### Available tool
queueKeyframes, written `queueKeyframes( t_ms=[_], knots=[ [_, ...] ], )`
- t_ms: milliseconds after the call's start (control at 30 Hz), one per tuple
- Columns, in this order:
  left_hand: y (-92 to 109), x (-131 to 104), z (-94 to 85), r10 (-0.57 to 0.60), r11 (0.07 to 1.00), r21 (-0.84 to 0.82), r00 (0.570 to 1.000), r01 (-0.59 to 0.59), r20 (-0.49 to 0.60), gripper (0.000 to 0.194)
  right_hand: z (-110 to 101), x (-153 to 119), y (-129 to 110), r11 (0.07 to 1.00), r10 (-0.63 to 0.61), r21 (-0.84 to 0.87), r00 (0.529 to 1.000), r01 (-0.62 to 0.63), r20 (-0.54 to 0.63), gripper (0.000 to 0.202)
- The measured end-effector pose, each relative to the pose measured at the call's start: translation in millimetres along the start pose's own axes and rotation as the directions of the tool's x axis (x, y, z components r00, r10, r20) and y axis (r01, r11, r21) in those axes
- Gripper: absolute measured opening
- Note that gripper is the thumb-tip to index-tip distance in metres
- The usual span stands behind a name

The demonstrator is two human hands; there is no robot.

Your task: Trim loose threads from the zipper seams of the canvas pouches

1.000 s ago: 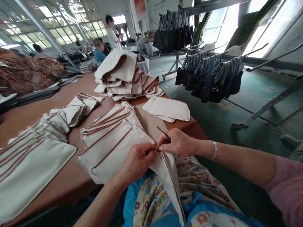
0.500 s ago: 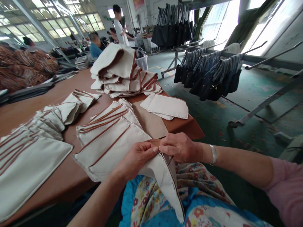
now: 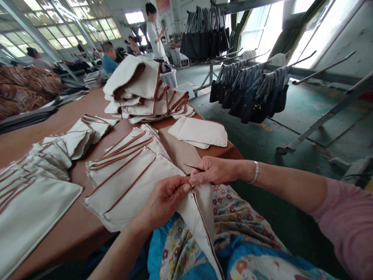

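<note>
My left hand (image 3: 167,198) is closed, thumb and fingers pinching the top edge of a white fabric piece (image 3: 194,221) with a brown-trimmed seam. That piece hangs down over my lap, its narrow end near the bottom of the view. Right beside it, my right hand (image 3: 211,171) pinches the same edge, fingertips almost touching the left thumb. A slim, pointed metal tool (image 3: 192,167) sticks out leftward from the right hand; the rest of it is hidden in the fingers. Left of my hands lie overlapping white fabric pieces with brown strips (image 3: 131,182).
A brown table (image 3: 96,171) bears a tall pile of folded white pieces (image 3: 136,89), another row at left (image 3: 37,198), and small white panels (image 3: 201,132). Dark bags (image 3: 253,97) hang on a metal rack (image 3: 317,120) at right. People are farther back.
The pointed tool has swung from pointing down below my right hand to pointing left above the fabric. Both hands still pinch the edge. The whole view has shifted slightly.
</note>
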State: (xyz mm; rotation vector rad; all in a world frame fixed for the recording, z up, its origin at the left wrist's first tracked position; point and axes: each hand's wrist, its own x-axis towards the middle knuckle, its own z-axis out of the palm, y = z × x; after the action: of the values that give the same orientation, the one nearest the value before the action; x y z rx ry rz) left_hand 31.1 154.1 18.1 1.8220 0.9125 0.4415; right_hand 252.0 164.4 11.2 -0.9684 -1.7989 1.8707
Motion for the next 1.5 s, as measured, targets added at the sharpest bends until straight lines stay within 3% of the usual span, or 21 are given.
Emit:
queueKeyframes(
  t_ms=[133, 300, 400, 500, 567, 667, 700, 767, 833, 867, 933, 1133, 1500],
  knots=[
    [-8, -6, 2.6, 0.0, 1.0, 0.007, 0.999, 0.001, -0.039, 0.031, 7, 3, 7, 1.0, -0.02, 0.013, 1.0, 0.02, 0.001, 0.044],
    [-24, -7, 11.6, -0.075, 0.943, -0.327, 0.997, 0.066, -0.013, 0.03, 19, 5, 22, 0.953, -0.282, -0.175, 0.939, 0.249, -0.198, 0.041],
    [-25, -3, 14.0, -0.206, 0.838, -0.501, 0.976, 0.215, 0.076, 0.032, 18, 8, 26, 0.965, -0.23, -0.166, 0.96, 0.203, -0.163, 0.042],
    [-20, -3, 12.8, -0.286, 0.772, -0.556, 0.949, 0.308, 0.129, 0.033, 10, 7, 23, 0.985, -0.153, -0.102, 0.982, 0.142, -0.109, 0.048],
    [-18, -6, 11.6, -0.311, 0.747, -0.575, 0.94, 0.334, 0.142, 0.033, 5, 2, 21, 0.986, -0.162, -0.076, 0.964, 0.149, -0.209, 0.053],
    [-18, -15, 11.2, -0.4, 0.689, -0.619, 0.91, 0.377, 0.11, 0.03, 3, -15, 16, 0.981, -0.189, -0.054, 0.861, 0.186, -0.473, 0.061],
    [-18, -17, 11.5, -0.43, 0.673, -0.634, 0.899, 0.381, 0.084, 0.03, 6, -22, 15, 0.984, -0.161, -0.016, 0.847, 0.178, -0.507, 0.062],
    [-19, -21, 12.5, -0.465, 0.656, -0.657, 0.885, 0.372, 0.037, 0.03, 15, -35, 12, 0.984, -0.008, 0.159, 0.91, 0.081, -0.415, 0.059],
    [-19, -24, 13.6, -0.48, 0.645, -0.672, 0.877, 0.363, 0.013, 0.029, 29, -45, 12, 0.93, 0.177, 0.354, 0.967, -0.104, -0.183, 0.054],
    [-19, -24, 14.2, -0.482, 0.642, -0.678, 0.876, 0.358, 0.006, 0.029, 36, -47, 12, 0.89, 0.239, 0.416, 0.968, -0.186, -0.078, 0.051],
    [-18, -24, 15.2, -0.484, 0.644, -0.685, 0.875, 0.342, -0.018, 0.028, 48, -47, 14, 0.843, 0.285, 0.47, 0.958, -0.263, 0.025, 0.047],
    [-14, -21, 15.8, -0.476, 0.668, -0.679, 0.876, 0.304, -0.076, 0.027, 55, -35, 20, 0.868, 0.272, 0.43, 0.962, -0.248, 0.005, 0.042],
    [-10, -19, 21.8, -0.506, 0.653, -0.688, 0.858, 0.317, -0.084, 0.025, 57, -36, 16, 0.946, 0.262, 0.224, 0.96, -0.235, -0.098, 0.041]
  ],
)
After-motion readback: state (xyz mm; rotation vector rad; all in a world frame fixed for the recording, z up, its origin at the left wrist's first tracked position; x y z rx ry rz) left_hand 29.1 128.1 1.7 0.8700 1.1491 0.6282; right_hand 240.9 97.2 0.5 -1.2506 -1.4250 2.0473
